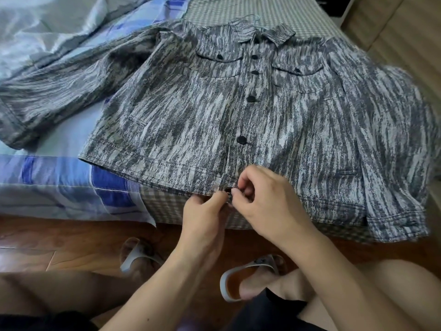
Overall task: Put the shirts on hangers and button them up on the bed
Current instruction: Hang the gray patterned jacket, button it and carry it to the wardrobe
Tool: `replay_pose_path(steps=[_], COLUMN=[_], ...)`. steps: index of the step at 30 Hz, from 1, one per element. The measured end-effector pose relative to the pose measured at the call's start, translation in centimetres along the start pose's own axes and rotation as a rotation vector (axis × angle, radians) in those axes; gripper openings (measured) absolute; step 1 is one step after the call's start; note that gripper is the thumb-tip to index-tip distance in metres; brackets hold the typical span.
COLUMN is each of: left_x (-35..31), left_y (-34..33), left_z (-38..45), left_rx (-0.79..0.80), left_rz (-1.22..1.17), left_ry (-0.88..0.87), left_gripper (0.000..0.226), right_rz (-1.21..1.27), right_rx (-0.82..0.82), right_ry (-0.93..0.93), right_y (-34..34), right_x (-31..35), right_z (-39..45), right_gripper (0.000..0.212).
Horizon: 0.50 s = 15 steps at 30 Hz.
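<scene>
From my head view, the shirt [238,111] lies flat on the bed [262,10], front up, with its hem at the near edge. A hanger [248,17] hook peeks out at the collar. I see 4 black buttons done up down the middle. My left hand [205,211] pinches the hem by the buttonhole. My right hand [265,199] pinches the last button [229,190] at the hem. I think this is the last button on this shirt. Next I need to push it through the hole and pull the cloth snug.
</scene>
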<state>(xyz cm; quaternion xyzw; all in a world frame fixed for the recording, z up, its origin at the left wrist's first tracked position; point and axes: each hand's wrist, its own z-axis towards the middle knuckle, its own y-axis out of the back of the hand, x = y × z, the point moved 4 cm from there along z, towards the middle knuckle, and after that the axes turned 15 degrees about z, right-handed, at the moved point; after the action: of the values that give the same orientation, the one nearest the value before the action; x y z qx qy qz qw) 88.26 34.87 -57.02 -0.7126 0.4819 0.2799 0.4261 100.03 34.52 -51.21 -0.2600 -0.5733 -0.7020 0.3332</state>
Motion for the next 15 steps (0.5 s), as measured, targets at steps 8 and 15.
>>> replay_pose_path(steps=[8, 15], left_x=[1.3, 1.7], left_y=[-1.6, -0.2], left_z=[0.2, 0.9], left_rx=[0.016, 0.014], left_rz=[-0.217, -0.046], left_ry=[0.050, -0.095], left_gripper=[0.036, 0.034], right_rz=[0.019, 0.042], right_rx=[-0.103, -0.128], right_ry=[0.009, 0.016], right_y=[0.0, -0.4], right_x=[-0.5, -0.8], right_z=[-0.3, -0.4], right_gripper=[0.021, 0.019])
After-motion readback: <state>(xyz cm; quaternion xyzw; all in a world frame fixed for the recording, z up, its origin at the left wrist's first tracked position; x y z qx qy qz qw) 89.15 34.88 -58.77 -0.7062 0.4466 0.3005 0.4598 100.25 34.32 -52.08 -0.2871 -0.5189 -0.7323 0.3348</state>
